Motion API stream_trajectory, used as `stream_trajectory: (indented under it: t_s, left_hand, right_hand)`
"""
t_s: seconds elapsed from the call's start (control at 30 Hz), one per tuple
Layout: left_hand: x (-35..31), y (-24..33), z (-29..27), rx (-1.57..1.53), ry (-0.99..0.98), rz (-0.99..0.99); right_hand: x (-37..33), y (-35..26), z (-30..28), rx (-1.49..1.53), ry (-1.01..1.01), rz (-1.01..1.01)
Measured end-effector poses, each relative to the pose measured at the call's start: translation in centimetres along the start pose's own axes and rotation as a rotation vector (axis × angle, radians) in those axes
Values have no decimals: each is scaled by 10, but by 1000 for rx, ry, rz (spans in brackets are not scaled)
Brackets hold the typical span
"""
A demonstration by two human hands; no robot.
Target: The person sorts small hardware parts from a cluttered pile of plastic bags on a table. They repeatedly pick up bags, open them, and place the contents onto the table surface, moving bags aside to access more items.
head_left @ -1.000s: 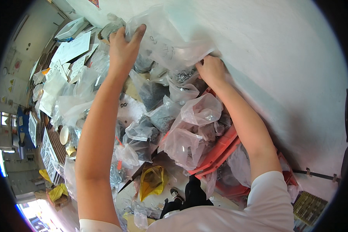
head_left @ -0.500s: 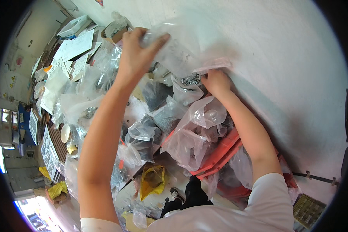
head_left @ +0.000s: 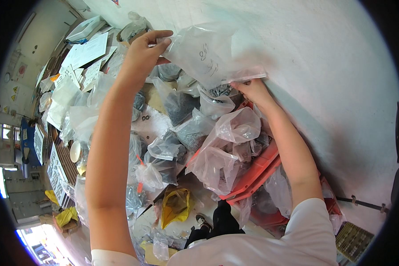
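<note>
In the head view, both hands reach away from the body, with a clear plastic bag (head_left: 204,51) spread in the air between them in front of the pale wall (head_left: 306,57). The left hand (head_left: 147,46) pinches its upper left corner, thumb in front, forefinger stretched out, the other fingers partly behind the plastic. The right hand (head_left: 255,93) is lower, thumb and fingertips drawn together at the bag's lower edge; its palm is hidden.

Half a second ago the bag was blurred and the left hand was closer to the right one. Now the left hand has moved outward, the plastic lies flatter, and the handwritten marks on it face up clearly. The stretched bag looks empty, as far as the plastic shows.

Just below the right hand is an open bag of shiny metal pieces (head_left: 217,105). Between the forearms sit bags of dark parts (head_left: 180,108), and beside the left forearm small rings (head_left: 145,118) lie loose on the worktop (head_left: 157,127). A red bin (head_left: 252,175) stands inside the right forearm, nearer the body.
</note>
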State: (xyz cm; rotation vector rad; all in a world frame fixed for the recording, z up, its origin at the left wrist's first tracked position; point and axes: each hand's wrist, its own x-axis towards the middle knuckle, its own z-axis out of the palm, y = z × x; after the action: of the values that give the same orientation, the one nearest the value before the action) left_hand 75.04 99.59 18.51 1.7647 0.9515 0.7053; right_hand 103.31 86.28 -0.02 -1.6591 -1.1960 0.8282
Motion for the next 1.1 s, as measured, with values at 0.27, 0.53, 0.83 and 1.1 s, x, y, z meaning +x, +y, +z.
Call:
stream_trajectory:
  t_s: [0.27, 0.53, 0.83, 1.1]
  left_hand:
    - [-2, -10, 1, -259, 235, 3]
    - [-13, 12, 27, -212, 178, 105]
    - [-9, 4, 31, -119, 314, 51]
    - [-22, -5, 24, -92, 370, 89]
  right_hand:
    - [-24, -12, -8, 361, 97, 225]
    - [-28, 3, -1, 284, 213, 187]
    - [-27, 7, 3, 11, 250, 7]
    - [-24, 32, 3, -37, 303, -138]
